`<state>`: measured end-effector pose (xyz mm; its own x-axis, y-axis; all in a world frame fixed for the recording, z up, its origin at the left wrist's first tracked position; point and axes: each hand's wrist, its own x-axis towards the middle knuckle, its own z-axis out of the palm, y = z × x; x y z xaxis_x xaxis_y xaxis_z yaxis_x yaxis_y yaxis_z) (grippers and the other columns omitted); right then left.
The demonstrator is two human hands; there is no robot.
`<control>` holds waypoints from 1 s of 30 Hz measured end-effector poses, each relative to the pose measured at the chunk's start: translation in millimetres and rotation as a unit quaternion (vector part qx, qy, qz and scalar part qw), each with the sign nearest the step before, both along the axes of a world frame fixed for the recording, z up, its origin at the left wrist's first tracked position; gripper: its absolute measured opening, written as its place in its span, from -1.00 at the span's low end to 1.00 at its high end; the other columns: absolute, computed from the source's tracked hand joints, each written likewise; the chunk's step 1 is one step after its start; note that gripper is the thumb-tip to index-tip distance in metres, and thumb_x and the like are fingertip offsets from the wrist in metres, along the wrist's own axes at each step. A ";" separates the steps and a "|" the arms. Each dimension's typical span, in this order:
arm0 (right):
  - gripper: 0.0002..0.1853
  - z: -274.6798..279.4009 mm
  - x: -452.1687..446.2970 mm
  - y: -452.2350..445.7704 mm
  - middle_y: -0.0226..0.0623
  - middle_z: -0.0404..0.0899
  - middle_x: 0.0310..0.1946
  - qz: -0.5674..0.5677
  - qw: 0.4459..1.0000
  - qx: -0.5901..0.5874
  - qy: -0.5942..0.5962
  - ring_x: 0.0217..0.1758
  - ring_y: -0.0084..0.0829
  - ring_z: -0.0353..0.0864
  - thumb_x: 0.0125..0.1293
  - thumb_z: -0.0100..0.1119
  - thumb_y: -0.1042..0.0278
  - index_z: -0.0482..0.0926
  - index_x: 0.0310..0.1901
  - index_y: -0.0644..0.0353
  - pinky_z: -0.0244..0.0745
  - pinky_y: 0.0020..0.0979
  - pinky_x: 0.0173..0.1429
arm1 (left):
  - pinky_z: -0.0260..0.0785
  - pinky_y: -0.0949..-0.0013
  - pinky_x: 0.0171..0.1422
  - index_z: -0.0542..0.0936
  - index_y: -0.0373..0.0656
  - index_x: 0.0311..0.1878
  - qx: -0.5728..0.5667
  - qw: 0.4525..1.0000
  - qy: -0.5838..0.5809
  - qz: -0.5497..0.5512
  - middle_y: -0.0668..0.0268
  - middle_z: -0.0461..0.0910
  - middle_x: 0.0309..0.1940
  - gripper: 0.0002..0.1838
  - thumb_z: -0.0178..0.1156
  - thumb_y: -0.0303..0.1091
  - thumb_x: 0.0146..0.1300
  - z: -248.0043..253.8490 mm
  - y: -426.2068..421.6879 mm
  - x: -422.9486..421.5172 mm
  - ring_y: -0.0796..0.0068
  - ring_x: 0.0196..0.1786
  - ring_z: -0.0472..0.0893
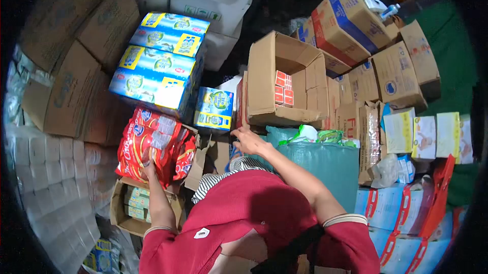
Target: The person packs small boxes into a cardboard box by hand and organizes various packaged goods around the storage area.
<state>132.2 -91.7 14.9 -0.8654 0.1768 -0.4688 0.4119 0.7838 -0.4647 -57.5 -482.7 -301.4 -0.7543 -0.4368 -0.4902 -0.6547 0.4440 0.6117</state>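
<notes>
My left hand (149,166) is closed on the lower part of a glossy red bag (147,144) with white lettering; some of its fingers are hidden. More red packaging (184,158) sits beside it, above an open carton flap (199,165). My right hand (247,141) reaches forward and left with nothing visible in it, its fingers apart. Just beyond those fingertips stands a blue-and-yellow printed box (214,107). To the right of the hand is a green bulk sack (317,167) with green-and-white packets (325,136) at its top.
Larger blue-and-yellow packs (155,78) are stacked ahead on the left. An open cardboard box (262,88) holds small red-and-white packs (283,88). Brown cartons (351,17) rise at the right. A small carton (119,205) sits below my left hand, and wrapped white packs (48,172) line the left side.
</notes>
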 end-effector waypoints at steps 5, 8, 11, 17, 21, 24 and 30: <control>-0.53 -12.3 -0.3 1.7 0.09 0.39 -0.01 -0.016 1.000 0.003 -0.015 0.10 0.03 0.39 0.15 0.09 0.28 0.38 0.09 0.28 0.30 -0.16 0.20 | 0.32 0.27 0.14 0.15 -0.50 0.21 0.018 0.997 -0.070 0.003 -0.05 0.46 0.01 0.03 0.45 -0.15 -0.30 18.3 -1.4 -5.8 0.19 0.04 0.49; -0.55 -10.4 -4.8 -0.6 0.09 0.40 -0.01 -0.021 1.000 0.017 -0.010 0.08 0.02 0.41 0.15 0.08 0.28 0.40 0.08 0.29 0.31 -0.14 0.18 | 0.46 0.29 -0.21 -0.07 -0.45 0.31 -0.072 0.994 -0.055 0.057 0.00 0.56 -0.25 0.05 0.32 -0.36 -0.25 27.9 20.4 -11.8 0.26 -0.30 0.58; -0.55 -12.1 -13.0 2.0 0.11 0.41 -0.02 -0.010 1.000 0.005 -0.005 0.08 0.04 0.40 0.16 0.06 0.25 0.39 0.07 0.28 0.31 -0.12 0.17 | 0.45 0.35 -0.47 -0.22 -0.38 0.36 -0.005 0.992 -0.044 0.115 0.05 0.58 -0.36 0.08 0.22 -0.45 -0.22 45.7 20.8 -12.3 0.35 -0.52 0.57; -0.52 -3.9 -25.0 12.5 0.16 0.39 -0.02 0.037 0.999 -0.006 0.004 0.12 0.07 0.36 0.18 0.05 0.19 0.36 0.09 0.29 0.29 -0.11 0.18 | 0.47 0.13 -0.06 -0.19 -0.19 0.40 -0.177 0.975 -0.115 0.073 -0.09 0.49 -0.03 0.21 0.38 0.00 -0.20 72.1 18.0 -15.3 0.09 -0.07 0.58; -0.52 -21.2 -37.0 30.6 0.16 0.41 -0.07 0.077 0.997 -0.008 0.008 0.06 0.09 0.38 0.17 0.04 0.19 0.36 0.09 0.26 0.32 -0.10 0.13 | 0.27 0.07 0.22 0.01 -0.21 0.35 -0.081 0.994 -0.042 0.064 -0.15 0.37 0.11 0.14 0.37 0.13 -0.26 -16.9 -21.0 -14.9 -0.08 0.14 0.42; -0.54 -36.5 -51.9 48.1 0.11 0.48 -0.05 0.108 0.993 -0.024 0.033 0.05 0.03 0.44 0.14 0.07 0.21 0.43 0.05 0.27 0.35 -0.15 0.13 | 0.18 0.15 0.32 0.13 -0.20 0.30 -0.048 0.996 -0.064 0.047 -0.15 0.29 0.17 0.02 0.37 -0.07 -0.27 13.3 -17.0 3.1 -0.05 0.24 0.31; -0.57 -31.6 -79.7 74.0 0.09 0.50 -0.07 0.141 0.986 0.001 0.090 0.00 0.00 0.50 0.18 0.08 0.18 0.44 0.08 0.13 0.38 -0.15 0.09 | 0.25 0.20 0.24 0.24 -0.18 0.23 -0.049 0.996 -0.004 0.070 -0.05 0.40 0.06 -0.15 0.31 -0.22 -0.23 19.2 -11.7 20.1 0.00 0.15 0.38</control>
<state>52.6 -17.7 -16.6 -0.9497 -0.0817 -0.3023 0.0883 0.8563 -0.5089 -37.5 -494.4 -282.2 -0.6787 -0.5843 -0.4448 -0.7190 0.4055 0.5644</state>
